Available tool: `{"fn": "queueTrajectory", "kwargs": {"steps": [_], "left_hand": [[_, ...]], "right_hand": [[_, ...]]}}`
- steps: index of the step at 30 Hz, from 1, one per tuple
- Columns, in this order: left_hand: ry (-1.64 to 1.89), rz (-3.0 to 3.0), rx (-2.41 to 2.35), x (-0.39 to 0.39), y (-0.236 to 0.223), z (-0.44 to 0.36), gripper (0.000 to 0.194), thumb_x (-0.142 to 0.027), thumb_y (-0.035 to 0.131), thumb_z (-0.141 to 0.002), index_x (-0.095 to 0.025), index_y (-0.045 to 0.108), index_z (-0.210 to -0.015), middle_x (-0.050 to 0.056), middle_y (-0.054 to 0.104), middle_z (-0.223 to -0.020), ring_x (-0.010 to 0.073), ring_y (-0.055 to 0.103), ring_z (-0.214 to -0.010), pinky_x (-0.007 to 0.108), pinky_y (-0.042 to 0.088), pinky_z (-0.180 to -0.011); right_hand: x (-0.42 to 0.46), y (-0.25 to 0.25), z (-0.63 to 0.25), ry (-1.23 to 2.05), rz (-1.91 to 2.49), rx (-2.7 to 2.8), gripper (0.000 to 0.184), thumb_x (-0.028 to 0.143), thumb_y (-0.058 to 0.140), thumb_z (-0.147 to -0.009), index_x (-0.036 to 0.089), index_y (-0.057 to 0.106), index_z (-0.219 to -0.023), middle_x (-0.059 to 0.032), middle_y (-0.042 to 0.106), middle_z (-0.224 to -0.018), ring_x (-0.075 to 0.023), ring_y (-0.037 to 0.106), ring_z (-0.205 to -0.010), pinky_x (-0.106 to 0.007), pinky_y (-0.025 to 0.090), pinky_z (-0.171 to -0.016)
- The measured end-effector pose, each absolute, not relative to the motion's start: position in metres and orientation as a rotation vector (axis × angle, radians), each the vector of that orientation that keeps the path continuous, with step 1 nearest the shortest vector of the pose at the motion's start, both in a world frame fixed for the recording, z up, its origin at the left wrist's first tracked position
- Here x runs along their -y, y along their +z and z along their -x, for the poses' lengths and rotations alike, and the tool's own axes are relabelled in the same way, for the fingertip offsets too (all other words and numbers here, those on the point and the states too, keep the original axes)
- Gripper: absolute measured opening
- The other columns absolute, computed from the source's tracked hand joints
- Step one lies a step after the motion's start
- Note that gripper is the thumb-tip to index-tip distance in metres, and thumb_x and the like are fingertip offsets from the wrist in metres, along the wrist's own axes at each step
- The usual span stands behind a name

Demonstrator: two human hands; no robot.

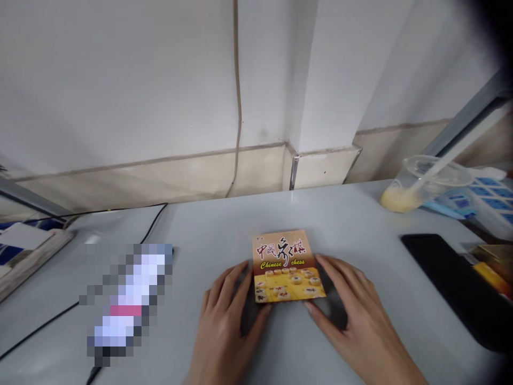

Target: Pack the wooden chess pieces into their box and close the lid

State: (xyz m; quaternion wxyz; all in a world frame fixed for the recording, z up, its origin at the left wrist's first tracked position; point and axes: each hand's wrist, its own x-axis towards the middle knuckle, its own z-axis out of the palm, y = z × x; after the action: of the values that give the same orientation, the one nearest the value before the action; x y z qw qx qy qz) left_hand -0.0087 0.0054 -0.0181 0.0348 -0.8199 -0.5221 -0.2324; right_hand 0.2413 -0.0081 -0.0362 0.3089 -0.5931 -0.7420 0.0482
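A small orange and yellow box printed "Chinese chess" lies flat on the pale grey table. My left hand rests at the box's left edge, fingers curled against its side. My right hand lies along the right edge, fingers stretched and touching the box's side and front corner. Both hands frame the box between them; the box sits on the table.
A blurred-out device with a black cable lies to the left. A black phone-like slab lies to the right. A clear plastic cup with yellow residue lies tipped at the back right, next to blue-printed packaging. Wall behind.
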Motion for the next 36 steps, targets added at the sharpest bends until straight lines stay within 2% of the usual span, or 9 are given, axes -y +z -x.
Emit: {"fn": "queueTrajectory", "kwargs": {"steps": [8, 27, 36], "left_hand": [[-0.717, 2.506, 1.564, -0.0065, -0.0172, 0.0068, 0.048, -0.029, 0.062, -0.095, -0.019, 0.052, -0.141, 0.012, 0.058, -0.143, 0.0306, 0.053, -0.125, 0.048, 0.054, -0.092], [-0.740, 2.531, 1.615, -0.0038, -0.0160, 0.0057, 0.049, -0.027, 0.062, -0.095, -0.020, 0.051, -0.142, 0.011, 0.058, -0.143, 0.0312, 0.053, -0.127, 0.048, 0.053, -0.093], [-0.791, 2.543, 1.622, -0.0047, -0.0136, 0.0061, 0.048, -0.030, 0.062, -0.096, -0.021, 0.051, -0.142, 0.011, 0.061, -0.139, 0.0305, 0.055, -0.126, 0.047, 0.054, -0.093]], "right_hand": [[0.0065, -0.0387, -0.2414, 0.075, 1.570, 1.984, 0.060, 0.043, 0.060, -0.093, 0.022, 0.043, -0.147, -0.0096, 0.053, -0.144, -0.0281, 0.050, -0.131, -0.049, 0.047, -0.103], [0.0083, -0.0363, -0.2454, 0.220, 1.483, 1.943, 0.057, 0.034, 0.060, -0.094, 0.025, 0.043, -0.147, -0.0099, 0.053, -0.143, -0.0294, 0.048, -0.133, -0.054, 0.048, -0.106], [0.0068, -0.0363, -0.2463, 0.208, 1.478, 1.963, 0.055, 0.034, 0.060, -0.095, 0.025, 0.044, -0.147, -0.0084, 0.052, -0.144, -0.0268, 0.047, -0.134, -0.051, 0.049, -0.106]]}}
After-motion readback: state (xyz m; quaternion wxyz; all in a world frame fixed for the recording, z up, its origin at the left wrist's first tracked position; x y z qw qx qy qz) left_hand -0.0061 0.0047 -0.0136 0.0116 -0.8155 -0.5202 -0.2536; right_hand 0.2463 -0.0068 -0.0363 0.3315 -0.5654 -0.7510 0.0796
